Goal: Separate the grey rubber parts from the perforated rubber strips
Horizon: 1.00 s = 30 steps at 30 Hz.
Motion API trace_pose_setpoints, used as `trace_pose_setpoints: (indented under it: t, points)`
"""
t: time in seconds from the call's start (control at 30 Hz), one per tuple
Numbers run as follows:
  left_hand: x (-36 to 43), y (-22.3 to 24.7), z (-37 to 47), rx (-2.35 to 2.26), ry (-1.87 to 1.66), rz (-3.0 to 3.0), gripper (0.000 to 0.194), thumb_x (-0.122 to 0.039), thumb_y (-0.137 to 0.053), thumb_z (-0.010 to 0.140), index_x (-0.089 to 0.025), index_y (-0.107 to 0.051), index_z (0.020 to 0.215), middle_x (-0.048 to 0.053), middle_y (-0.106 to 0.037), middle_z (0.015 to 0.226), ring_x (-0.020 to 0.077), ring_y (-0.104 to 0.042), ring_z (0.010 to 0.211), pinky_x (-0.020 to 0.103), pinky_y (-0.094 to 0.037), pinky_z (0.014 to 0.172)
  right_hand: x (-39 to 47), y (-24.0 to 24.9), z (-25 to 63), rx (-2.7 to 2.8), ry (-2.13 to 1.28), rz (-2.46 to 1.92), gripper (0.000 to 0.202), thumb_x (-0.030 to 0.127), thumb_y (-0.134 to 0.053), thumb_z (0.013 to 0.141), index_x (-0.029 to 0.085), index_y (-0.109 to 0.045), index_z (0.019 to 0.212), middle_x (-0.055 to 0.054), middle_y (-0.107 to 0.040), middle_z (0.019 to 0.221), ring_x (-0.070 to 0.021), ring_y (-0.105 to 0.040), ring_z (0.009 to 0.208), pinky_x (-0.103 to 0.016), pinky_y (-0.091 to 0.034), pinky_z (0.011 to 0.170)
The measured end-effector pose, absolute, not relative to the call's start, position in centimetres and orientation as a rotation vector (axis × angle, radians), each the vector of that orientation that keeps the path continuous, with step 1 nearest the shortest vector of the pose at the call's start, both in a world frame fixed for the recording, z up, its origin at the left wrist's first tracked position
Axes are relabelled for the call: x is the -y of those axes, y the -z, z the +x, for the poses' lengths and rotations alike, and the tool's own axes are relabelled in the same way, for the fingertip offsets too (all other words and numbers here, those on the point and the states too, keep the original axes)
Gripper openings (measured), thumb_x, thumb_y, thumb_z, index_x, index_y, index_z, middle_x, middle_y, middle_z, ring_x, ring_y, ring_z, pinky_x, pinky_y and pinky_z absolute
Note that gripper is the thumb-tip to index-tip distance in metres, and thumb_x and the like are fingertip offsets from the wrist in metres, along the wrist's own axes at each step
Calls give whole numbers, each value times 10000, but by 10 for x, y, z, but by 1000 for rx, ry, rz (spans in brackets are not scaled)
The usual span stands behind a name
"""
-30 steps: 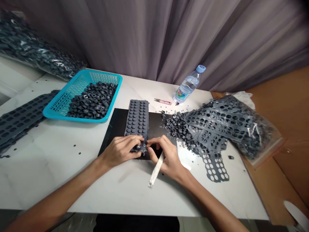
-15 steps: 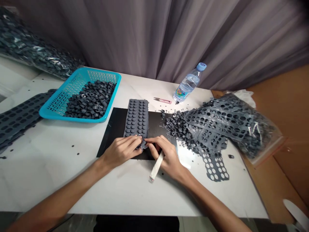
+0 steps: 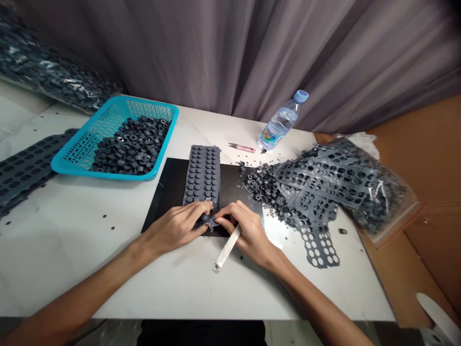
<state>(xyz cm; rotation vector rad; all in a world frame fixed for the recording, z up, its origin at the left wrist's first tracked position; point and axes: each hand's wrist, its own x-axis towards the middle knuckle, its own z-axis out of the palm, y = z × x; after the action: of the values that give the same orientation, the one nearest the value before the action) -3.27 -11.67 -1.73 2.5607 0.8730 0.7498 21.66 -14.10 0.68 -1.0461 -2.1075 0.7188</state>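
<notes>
A dark grey rubber sheet (image 3: 202,175) with rows of round raised knobs lies on a black mat (image 3: 165,185). My left hand (image 3: 183,222) is closed over the near end of this sheet, fingers gripping its edge. Facing it, my right hand (image 3: 245,229) pinches a ragged flap at the same end between thumb and forefinger. A white stick-like tool (image 3: 227,247), apparently wrapped in tape, is held in the right palm and points toward me; its other end is hidden by the hand.
Left of the mat stands a blue basket (image 3: 104,176) of grey rubber rings. Punched sheets (image 3: 320,178), loose rings (image 3: 264,185) and a plastic bag (image 3: 392,202) lie right. Behind are pink thread snips (image 3: 243,147) and a water bottle (image 3: 279,125). Another sheet (image 3: 32,161) lies far left.
The flap at the sheet's near end now sticks out more toward me between my hands. The white tool's free end has swung slightly left. The view has shifted a little.
</notes>
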Motion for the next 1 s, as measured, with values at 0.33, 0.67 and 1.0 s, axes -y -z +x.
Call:
trace_pose_setpoints:
  t: [0.33, 0.67, 1.0]
  points:
    - [118, 4, -46, -748, -502, 2401, 315, -185, -656, 961, -234, -573, 1261, 111, -528, 1576, 279, -465, 1522, 436, -430, 1268, 140, -6, 231, 2303, -532, -1101, 87, 249, -527, 1116, 226, -610, 1124, -68, -736, 1021, -222, -595, 869, -362, -495, 732]
    - [118, -2, -35, -805, -571, 2363, 176, -305, -680, 1000, -247, -661, 1165, 101, -597, 1452, 279, -553, 1423, 431, -458, 1228, 141, -18, 245, 2468, -447, -1119, 104, 214, -532, 1086, 224, -635, 1074, -71, -714, 935, -246, -557, 859, -381, -458, 711]
    - [123, 2, -29, -872, -513, 2407, 140, -329, -637, 1032, -236, -590, 1125, 117, -523, 1515, 282, -432, 1518, 457, -393, 1268, 144, -27, 248, 2589, -438, -1098, 42, 251, -624, 1046, 219, -633, 1022, -85, -682, 912, -275, -540, 901, -407, -478, 733]
